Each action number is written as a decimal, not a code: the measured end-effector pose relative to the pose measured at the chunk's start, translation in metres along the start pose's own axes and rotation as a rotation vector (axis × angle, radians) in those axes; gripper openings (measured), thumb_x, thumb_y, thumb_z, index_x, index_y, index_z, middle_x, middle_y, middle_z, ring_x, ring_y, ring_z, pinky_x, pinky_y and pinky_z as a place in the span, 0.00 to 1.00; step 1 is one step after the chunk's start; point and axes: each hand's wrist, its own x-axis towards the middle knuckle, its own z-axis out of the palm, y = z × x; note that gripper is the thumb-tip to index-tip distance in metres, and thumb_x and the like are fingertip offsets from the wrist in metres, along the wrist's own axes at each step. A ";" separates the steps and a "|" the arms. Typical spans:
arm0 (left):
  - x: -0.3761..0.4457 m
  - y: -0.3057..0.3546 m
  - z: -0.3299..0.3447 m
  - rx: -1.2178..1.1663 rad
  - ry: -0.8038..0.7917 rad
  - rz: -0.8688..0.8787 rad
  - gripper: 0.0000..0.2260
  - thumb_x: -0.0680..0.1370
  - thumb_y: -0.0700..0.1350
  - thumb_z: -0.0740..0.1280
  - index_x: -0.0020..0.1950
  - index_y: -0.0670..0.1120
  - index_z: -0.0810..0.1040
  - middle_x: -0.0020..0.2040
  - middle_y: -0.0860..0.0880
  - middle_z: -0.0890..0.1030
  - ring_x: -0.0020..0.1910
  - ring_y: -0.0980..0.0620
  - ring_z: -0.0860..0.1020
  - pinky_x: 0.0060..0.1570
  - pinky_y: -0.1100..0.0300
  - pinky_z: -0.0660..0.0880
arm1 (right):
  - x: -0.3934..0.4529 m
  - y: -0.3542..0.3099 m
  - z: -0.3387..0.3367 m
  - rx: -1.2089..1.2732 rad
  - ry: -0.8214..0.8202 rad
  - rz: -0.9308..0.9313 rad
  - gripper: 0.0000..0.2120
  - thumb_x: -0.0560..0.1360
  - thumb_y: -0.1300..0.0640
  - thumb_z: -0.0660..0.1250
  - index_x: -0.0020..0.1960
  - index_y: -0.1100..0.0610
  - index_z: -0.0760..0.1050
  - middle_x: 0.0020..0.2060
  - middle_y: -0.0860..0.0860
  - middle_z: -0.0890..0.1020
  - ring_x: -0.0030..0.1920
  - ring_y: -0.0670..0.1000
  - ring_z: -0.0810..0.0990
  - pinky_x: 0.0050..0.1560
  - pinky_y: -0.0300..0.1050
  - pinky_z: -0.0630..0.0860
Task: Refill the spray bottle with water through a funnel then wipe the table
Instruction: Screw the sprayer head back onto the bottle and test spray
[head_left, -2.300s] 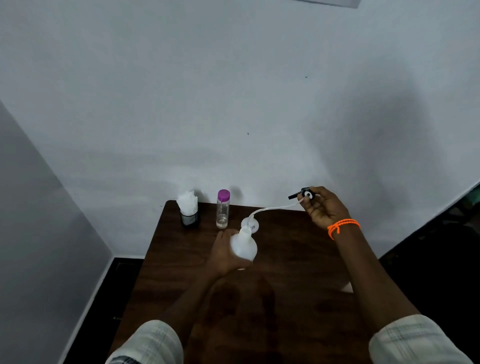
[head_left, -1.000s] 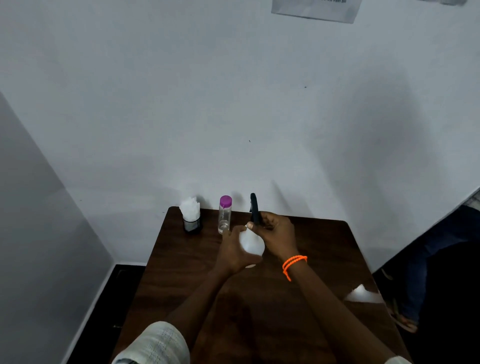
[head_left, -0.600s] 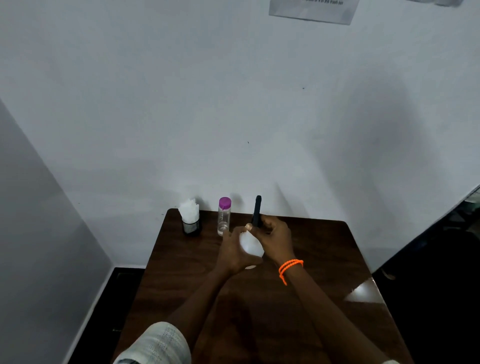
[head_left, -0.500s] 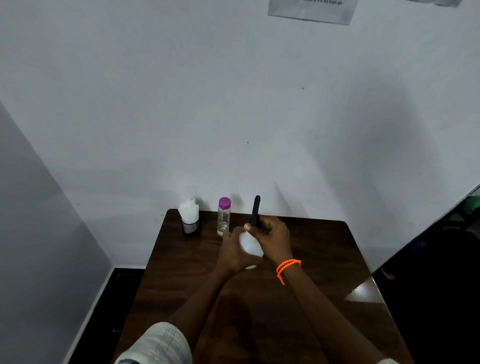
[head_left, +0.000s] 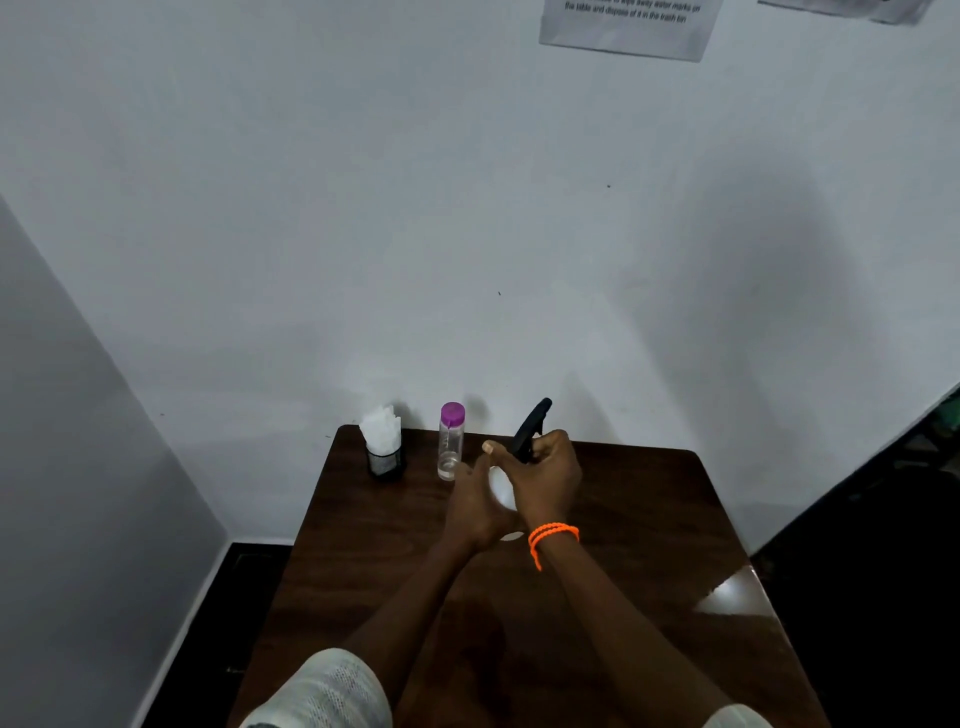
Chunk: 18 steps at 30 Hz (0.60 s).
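Note:
A white spray bottle (head_left: 500, 486) stands on the dark wooden table (head_left: 649, 545), mostly hidden between my hands. My left hand (head_left: 475, 506) is wrapped around its body. My right hand (head_left: 545, 480), with an orange band at the wrist, grips the black spray head (head_left: 530, 428) on top of the bottle; the nozzle points up and away, tilted to the right. No funnel is visible.
A clear water bottle with a purple cap (head_left: 451, 440) stands just left of my hands. A black holder of white tissues (head_left: 384, 444) sits at the table's back left corner. The wall is directly behind the table, and the floor drops away on both sides.
The spray head, first held out to the right with its tube trailing from the bottle, now sits on the bottle's neck. Over the last half second it has turned, its nozzle swinging to the right.

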 end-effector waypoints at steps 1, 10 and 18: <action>0.000 0.003 0.000 -0.001 0.003 -0.006 0.34 0.60 0.58 0.76 0.65 0.51 0.74 0.55 0.51 0.79 0.54 0.55 0.79 0.52 0.51 0.80 | 0.000 0.000 0.001 -0.007 0.016 -0.004 0.28 0.56 0.45 0.86 0.38 0.56 0.71 0.33 0.49 0.80 0.34 0.46 0.79 0.33 0.33 0.72; 0.002 0.013 0.000 0.021 0.019 -0.064 0.35 0.58 0.62 0.70 0.63 0.49 0.74 0.56 0.49 0.73 0.50 0.56 0.75 0.50 0.59 0.78 | 0.000 -0.007 0.002 0.016 0.022 0.070 0.28 0.56 0.44 0.86 0.42 0.54 0.71 0.36 0.45 0.79 0.36 0.43 0.80 0.36 0.37 0.75; 0.009 -0.003 0.003 -0.003 0.035 -0.083 0.42 0.53 0.60 0.82 0.64 0.53 0.73 0.60 0.50 0.74 0.55 0.52 0.80 0.51 0.49 0.82 | 0.007 0.004 -0.004 0.066 -0.145 0.074 0.11 0.68 0.53 0.80 0.48 0.52 0.84 0.44 0.45 0.86 0.48 0.44 0.84 0.51 0.47 0.82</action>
